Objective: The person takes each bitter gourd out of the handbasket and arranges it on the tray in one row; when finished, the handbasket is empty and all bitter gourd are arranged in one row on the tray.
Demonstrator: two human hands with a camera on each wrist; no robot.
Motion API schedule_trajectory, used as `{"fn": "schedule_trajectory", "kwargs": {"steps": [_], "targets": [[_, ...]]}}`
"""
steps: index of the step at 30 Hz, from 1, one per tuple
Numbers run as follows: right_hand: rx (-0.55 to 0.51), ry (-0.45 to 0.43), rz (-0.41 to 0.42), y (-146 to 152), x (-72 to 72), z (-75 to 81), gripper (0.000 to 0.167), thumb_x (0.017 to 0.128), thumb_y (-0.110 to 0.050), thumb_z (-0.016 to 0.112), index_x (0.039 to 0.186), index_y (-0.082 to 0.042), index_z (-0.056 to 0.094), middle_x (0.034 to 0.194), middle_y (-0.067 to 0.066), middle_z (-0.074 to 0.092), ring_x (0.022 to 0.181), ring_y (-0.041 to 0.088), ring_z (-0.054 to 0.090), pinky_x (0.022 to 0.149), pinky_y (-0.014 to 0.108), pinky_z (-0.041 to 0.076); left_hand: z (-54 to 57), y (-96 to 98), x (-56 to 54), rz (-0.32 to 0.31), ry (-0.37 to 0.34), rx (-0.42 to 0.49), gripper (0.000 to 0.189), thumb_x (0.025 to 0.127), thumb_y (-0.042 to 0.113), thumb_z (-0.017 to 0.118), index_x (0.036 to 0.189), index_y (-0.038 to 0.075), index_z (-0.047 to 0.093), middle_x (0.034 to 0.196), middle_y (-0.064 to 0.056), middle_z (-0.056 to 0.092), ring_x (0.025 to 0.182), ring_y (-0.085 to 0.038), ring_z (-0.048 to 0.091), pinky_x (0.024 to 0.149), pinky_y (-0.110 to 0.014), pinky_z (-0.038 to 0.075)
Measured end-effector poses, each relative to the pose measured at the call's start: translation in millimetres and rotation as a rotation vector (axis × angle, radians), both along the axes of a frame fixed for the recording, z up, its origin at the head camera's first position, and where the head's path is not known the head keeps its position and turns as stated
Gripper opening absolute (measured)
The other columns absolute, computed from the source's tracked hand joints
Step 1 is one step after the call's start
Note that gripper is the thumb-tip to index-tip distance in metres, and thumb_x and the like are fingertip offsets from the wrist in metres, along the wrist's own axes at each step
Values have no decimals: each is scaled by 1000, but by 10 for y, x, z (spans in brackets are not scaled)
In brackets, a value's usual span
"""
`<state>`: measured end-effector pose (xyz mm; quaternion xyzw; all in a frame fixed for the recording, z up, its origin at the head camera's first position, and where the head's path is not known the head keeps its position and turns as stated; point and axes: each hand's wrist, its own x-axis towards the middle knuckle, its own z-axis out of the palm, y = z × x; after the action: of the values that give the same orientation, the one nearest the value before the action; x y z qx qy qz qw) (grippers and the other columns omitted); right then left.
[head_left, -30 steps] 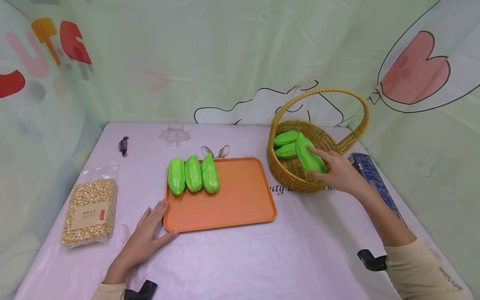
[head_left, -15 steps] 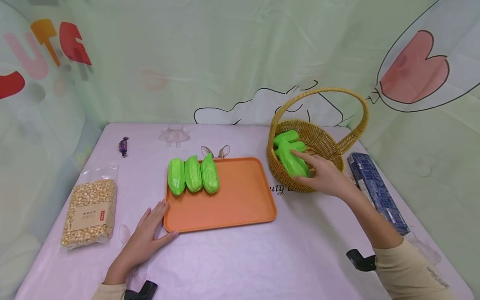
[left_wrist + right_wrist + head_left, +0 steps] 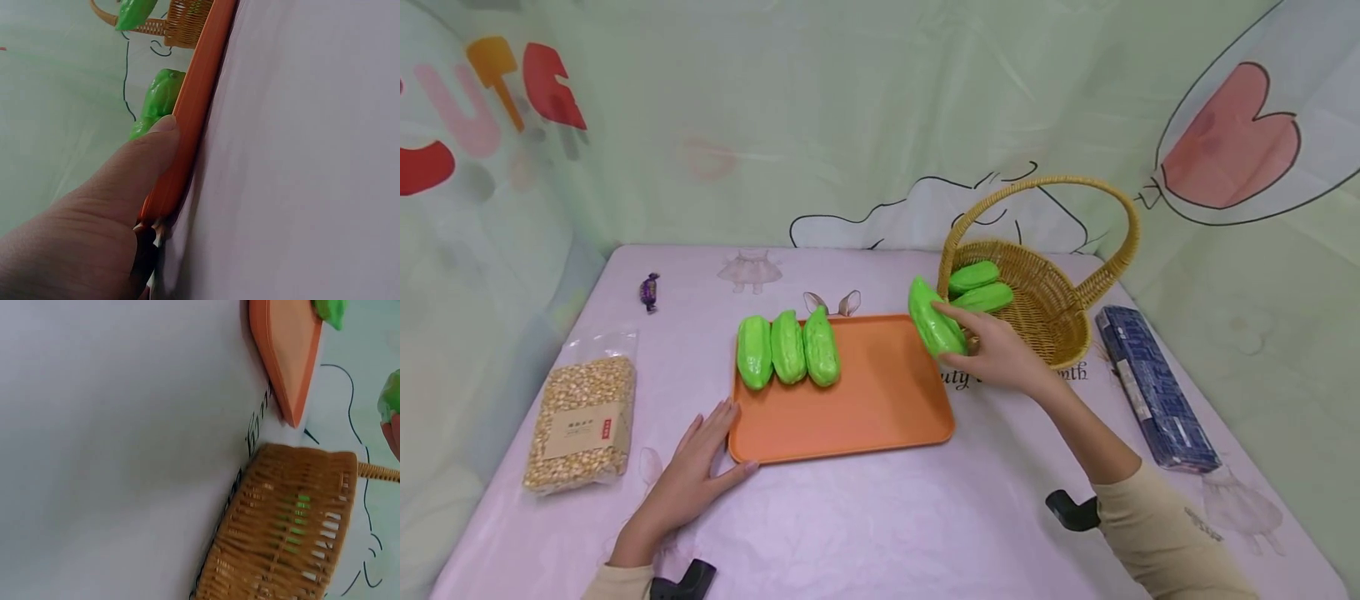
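Note:
My right hand [image 3: 1000, 354] pinches a bright green ridged gourd [image 3: 934, 321] between thumb and fingers, over the right edge of the orange tray [image 3: 887, 400]. At the edge of the right wrist view, fingertips [image 3: 394, 432] show on that gourd. Three similar green gourds [image 3: 787, 348] lie side by side on the tray's left part. Two more gourds [image 3: 985, 297] lie in the wicker basket [image 3: 1045, 325] at right. My left hand [image 3: 692, 467] rests with extended fingers at the tray's front left corner. In the left wrist view its thumb [image 3: 156, 144] touches the tray's side wall.
A bag of corn kernels [image 3: 580, 425] lies left of the tray. Behind it is a small purple wrapped candy [image 3: 649, 292]. A long blue patterned package [image 3: 1157, 387] lies right of the basket, whose tall handle [image 3: 1045, 179] arches above it.
My right hand has lifted the gourd out of the basket and carried it left to the tray's right edge. My left hand stays at the tray corner.

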<state>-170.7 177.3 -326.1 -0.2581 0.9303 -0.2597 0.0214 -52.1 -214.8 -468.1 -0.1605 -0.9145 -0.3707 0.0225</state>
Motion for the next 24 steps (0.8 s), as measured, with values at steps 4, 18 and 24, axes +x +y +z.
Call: {"fn": "schedule_trajectory", "kwargs": {"steps": [4,18,24], "targets": [[-12,-16,7,-123,-25,-28,68,81,-15,73,142,-8,44,102,17,54,75,24,49,60,29,47,6,6,2,2,-7,0,81,88,39,67,146,-5,29,150,-21,29,140,-34,18,116,-36,1],[-12,-56,48,-562,-102,-260,66,82,-16,72,141,-7,46,115,18,58,84,23,57,68,31,53,-10,1,-12,2,-17,-10,83,88,41,66,147,-4,28,150,-20,27,140,-32,17,115,-36,0],[22,-61,44,-748,-137,-373,66,82,-20,72,141,-6,45,108,18,59,78,21,52,64,30,48,-25,-4,-20,5,-5,-18,83,87,40,67,146,-4,29,150,-21,28,140,-33,17,115,-36,0]]}}
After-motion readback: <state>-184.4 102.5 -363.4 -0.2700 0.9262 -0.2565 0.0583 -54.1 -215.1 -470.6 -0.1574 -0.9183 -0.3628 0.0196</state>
